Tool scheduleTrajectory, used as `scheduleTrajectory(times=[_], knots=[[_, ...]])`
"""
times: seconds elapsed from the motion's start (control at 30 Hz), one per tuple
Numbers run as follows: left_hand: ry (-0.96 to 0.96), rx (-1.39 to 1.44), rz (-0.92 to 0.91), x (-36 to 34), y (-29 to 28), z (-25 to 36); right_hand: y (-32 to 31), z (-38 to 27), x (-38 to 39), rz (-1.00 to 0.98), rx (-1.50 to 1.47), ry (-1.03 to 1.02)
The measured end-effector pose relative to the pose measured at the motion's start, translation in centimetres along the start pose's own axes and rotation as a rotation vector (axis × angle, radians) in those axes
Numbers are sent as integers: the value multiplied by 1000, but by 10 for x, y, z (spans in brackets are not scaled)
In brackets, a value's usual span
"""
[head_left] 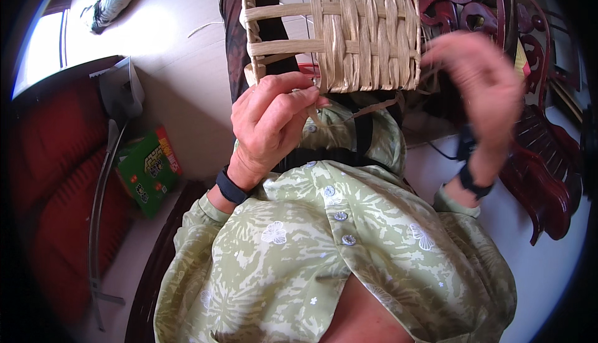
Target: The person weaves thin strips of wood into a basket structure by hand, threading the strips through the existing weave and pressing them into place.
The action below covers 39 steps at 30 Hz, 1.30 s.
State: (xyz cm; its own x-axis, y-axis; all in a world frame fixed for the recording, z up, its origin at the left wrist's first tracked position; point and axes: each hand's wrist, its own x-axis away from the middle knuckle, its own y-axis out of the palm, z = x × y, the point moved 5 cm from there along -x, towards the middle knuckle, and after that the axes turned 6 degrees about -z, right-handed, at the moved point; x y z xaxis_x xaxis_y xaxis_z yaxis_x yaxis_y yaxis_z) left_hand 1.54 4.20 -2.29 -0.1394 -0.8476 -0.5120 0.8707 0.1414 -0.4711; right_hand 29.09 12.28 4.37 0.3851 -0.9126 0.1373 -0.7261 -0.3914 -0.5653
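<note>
A straw-coloured woven panel on a frame stands over my lap. Its right part is a tight weave, while at the left only crosswise bands with gaps between them show. My left hand is closed at the near edge, thumb and fingers pinching a thin fibre strip there. From that spot a loose strip trails to the right beneath the panel. Just right of the panel, my right hand is raised and smeared by motion, its fingers bent toward the frame's corner. Whether it holds anything is not visible.
Dark red carved wooden furniture stands close on the right. To the left are a red cushioned seat, a green box and a curved grey metal stand. A black-and-white animal or furry object lies on the floor, far left.
</note>
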Motion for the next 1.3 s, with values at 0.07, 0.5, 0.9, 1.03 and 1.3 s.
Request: scheduleTrajectory(times=[0.07,0.5,0.9,1.03,1.3], knots=[[27,-10,14,2,-2,2,79,-47,1,-249,153,-217],[-27,-8,-68,2,-8,1,138,-54,21,-42,156,-33],[-119,-16,-239,-3,-4,10,142,-39,43,-362,-669,508],[-128,-35,-257,-5,-3,10,142,-44,40,-358,-650,384],[-165,-67,-258,-2,-2,12,144,-61,35,-235,-457,45]])
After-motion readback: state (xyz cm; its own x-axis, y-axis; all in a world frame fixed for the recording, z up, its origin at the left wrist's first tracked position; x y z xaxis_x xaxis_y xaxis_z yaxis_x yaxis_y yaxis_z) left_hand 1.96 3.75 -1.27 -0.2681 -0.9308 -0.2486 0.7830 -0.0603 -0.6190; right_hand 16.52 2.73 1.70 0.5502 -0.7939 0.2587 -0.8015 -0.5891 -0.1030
